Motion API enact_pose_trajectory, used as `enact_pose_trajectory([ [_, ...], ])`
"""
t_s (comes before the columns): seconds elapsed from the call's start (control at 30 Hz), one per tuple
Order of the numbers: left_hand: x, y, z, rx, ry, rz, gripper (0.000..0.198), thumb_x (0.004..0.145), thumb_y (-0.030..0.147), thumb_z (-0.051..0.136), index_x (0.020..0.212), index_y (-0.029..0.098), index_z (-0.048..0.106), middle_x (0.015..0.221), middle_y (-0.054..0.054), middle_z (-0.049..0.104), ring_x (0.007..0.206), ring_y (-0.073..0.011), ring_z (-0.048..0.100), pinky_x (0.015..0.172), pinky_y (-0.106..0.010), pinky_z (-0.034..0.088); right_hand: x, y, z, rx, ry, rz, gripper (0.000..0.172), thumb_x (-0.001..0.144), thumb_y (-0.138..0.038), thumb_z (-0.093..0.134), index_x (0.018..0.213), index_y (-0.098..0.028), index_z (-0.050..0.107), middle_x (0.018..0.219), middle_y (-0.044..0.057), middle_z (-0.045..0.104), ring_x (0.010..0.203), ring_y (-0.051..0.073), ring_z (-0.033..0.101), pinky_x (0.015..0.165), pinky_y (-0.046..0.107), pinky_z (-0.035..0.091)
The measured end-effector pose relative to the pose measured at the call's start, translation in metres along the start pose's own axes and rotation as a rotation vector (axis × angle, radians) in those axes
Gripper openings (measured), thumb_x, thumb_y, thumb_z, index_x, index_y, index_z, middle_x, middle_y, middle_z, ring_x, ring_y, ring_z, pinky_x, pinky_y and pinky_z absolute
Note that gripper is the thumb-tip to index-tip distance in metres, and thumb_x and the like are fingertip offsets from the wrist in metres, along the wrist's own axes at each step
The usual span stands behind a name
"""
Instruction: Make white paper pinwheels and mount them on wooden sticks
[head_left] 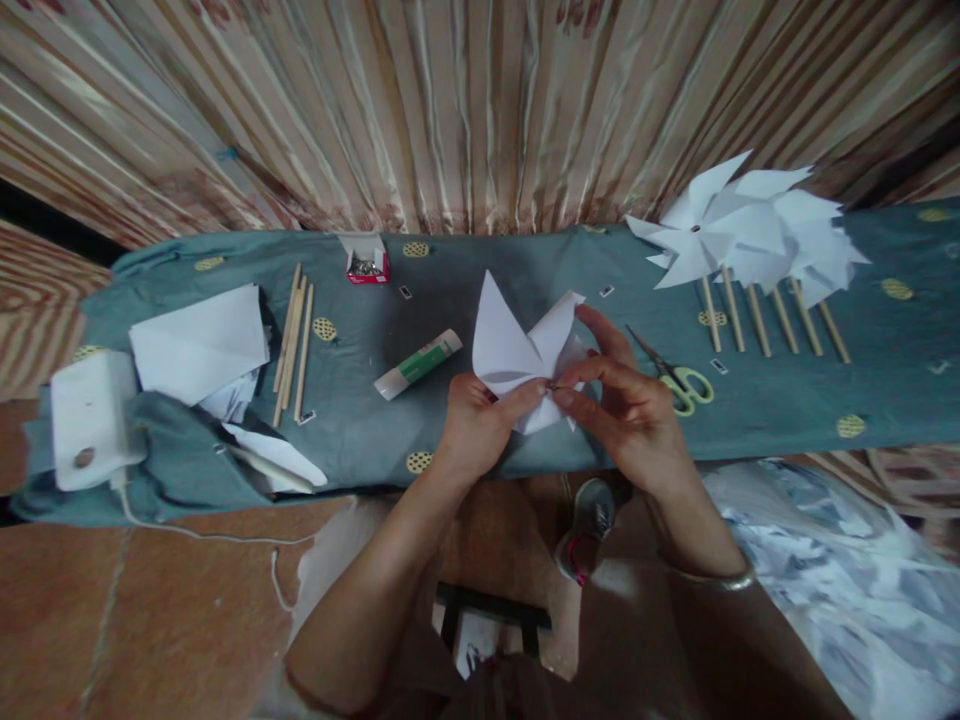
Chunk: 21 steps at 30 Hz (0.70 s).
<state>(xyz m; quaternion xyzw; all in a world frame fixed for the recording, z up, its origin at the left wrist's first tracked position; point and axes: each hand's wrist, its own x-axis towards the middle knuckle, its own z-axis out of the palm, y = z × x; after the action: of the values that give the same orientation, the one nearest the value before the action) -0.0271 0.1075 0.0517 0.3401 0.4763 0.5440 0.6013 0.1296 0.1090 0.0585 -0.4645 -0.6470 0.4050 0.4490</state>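
Both hands meet over the near edge of a table covered in a blue-grey cloth (450,290). My left hand (480,420) and my right hand (626,400) pinch a folded white paper pinwheel (521,345) at its centre, where a small dark pin shows between the fingertips. The paper's points stand up and away from me. A green and white glue stick (418,364) lies just left of the hands. Green-handled scissors (679,380) lie just right of my right hand.
Several finished white pinwheels (750,235) on wooden sticks lie at the right. Loose wooden sticks (294,345), white paper sheets (199,345) and a white device (94,415) with a cord are at the left. A small red box of pins (367,262) stands at the back. Striped curtain behind.
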Motion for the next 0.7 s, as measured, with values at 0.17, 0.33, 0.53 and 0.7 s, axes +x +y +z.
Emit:
enact_pose_trajectory([
  [0.17,-0.0004,-0.0003,-0.0007,0.008,-0.003,-0.008,0.020,0.059,0.028,0.082,0.073,0.015,0.075,0.077,-0.003,0.075,0.068,-0.0154,0.065,0.066,-0.026,0.053,0.0003,0.0004,-0.0002,0.021,-0.010,0.008,0.004,0.081,-0.024,0.071,0.080,-0.028,0.070,0.151,-0.005,0.042,0.141,0.026,0.038,0.115,0.048,0.027],
  [0.33,-0.0014,0.0000,-0.0006,-0.007,-0.017,-0.004,0.018,0.061,0.026,0.082,0.073,0.015,0.075,0.075,-0.003,0.075,0.066,-0.0141,0.064,0.064,-0.025,0.052,0.0005,-0.0014,-0.0001,0.021,-0.006,0.016,0.003,0.081,-0.025,0.071,0.079,-0.027,0.069,0.147,-0.003,0.047,0.140,0.026,0.039,0.114,0.045,0.029],
  [0.53,-0.0015,0.0019,0.0005,0.012,-0.010,-0.015,0.020,0.060,0.027,0.082,0.074,0.015,0.076,0.079,-0.004,0.076,0.069,-0.0156,0.065,0.066,-0.026,0.053,-0.0002,-0.0022,0.0001,0.012,-0.010,0.034,0.004,0.082,-0.026,0.069,0.079,-0.028,0.068,0.136,0.000,0.057,0.137,0.025,0.043,0.113,0.044,0.031],
  [0.7,-0.0030,0.0022,0.0000,0.015,-0.005,-0.038,0.022,0.061,0.030,0.082,0.075,0.014,0.075,0.079,-0.004,0.075,0.071,-0.0166,0.066,0.068,-0.027,0.053,0.0003,-0.0029,0.0011,0.009,0.008,0.030,0.005,0.082,-0.028,0.069,0.078,-0.028,0.067,0.134,0.000,0.058,0.138,0.025,0.041,0.115,0.045,0.028],
])
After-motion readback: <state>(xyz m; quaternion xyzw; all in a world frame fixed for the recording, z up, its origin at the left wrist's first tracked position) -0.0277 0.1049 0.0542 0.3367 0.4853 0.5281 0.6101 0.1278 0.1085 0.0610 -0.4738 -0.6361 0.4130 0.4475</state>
